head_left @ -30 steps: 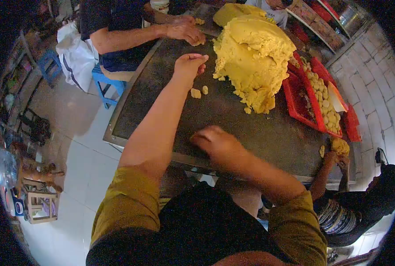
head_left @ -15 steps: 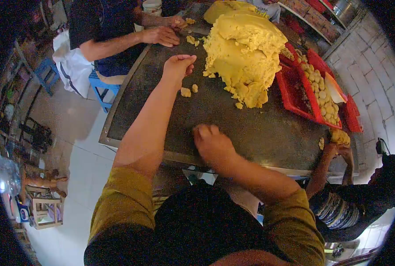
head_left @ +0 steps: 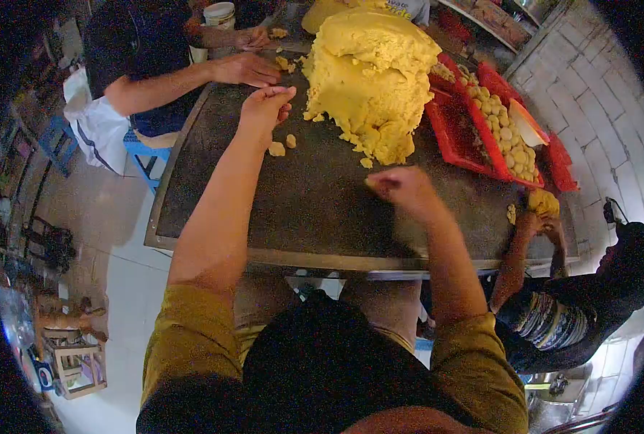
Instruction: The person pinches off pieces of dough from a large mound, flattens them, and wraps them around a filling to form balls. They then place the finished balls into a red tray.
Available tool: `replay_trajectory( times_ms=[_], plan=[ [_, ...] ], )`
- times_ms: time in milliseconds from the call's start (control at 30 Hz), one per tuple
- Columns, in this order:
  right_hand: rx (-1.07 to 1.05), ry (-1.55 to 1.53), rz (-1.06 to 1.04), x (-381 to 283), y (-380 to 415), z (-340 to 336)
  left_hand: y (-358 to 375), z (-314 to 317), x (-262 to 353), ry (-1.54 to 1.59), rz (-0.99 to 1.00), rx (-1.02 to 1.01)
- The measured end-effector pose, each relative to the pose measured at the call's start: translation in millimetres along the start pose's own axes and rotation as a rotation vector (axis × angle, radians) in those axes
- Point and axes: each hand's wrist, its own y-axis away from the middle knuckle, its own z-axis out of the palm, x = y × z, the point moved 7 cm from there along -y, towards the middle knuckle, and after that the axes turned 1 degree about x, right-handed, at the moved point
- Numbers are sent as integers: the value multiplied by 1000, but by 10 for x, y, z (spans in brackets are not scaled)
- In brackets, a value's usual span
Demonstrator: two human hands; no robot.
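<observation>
My left hand [head_left: 266,108] is held over the table's left part with its fingers curled into a pinch; whatever is inside them is hidden. Two small dough pieces [head_left: 277,149] lie on the tabletop just below it. My right hand [head_left: 403,189], blurred by motion, is over the middle of the table with fingers curled together, and I cannot make out what they hold. Beyond it rises a large mound of yellow dough [head_left: 372,79], crumbly along its near edge. My right hand is close to that edge, apart from it.
The dark table [head_left: 300,210] has a metal front edge. Red trays [head_left: 474,145] at the right hold many small dough pieces [head_left: 506,134] and a white-and-orange scoop-like thing [head_left: 528,124]. A co-worker's hands [head_left: 246,69] rest at the left; another person's hands [head_left: 541,223] grip dough at the right.
My right hand has moved from the table's near edge forward and right, toward the dough mound. My left hand keeps its pinch. The whole view has shifted slightly.
</observation>
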Motion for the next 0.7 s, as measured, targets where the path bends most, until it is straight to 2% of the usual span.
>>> replay_trajectory(
  times_ms=[33, 100, 200, 267, 333, 433, 500, 567, 600, 667, 700],
  plan=[
    [-20, -1, 2, 105, -51, -143, -1, -7, -1, -16, -26, 8],
    [121, 99, 229, 566, -107, -341, -6, -8, -11, 1, -20, 23],
    [231, 206, 219, 788, -60, -188, 24, 21, 13, -2, -14, 23],
    [173, 368, 167, 348, 0, 58, 57, 37, 46, -13, -11, 20],
    [154, 460, -89, -200, 212, 323, 82, 62, 71, -13, 6, -6],
    [108, 414, -96, -507, 317, 373, 125, 78, 70, -29, -4, 24],
    [49, 415, -133, -393, 169, 241, 101, 93, 51, -57, -10, 15],
    [-12, -93, -27, -121, -43, 159, 65, 82, -13, -87, -22, 7],
    [-10, -97, -25, -68, -143, 138, 41, 85, -42, -109, -12, -20],
    [259, -82, -96, -15, -293, -92, 15, 108, -71, -136, 2, -54],
    [267, -83, -95, 51, -383, -69, 20, 104, -58, -157, 31, -43]
  ],
)
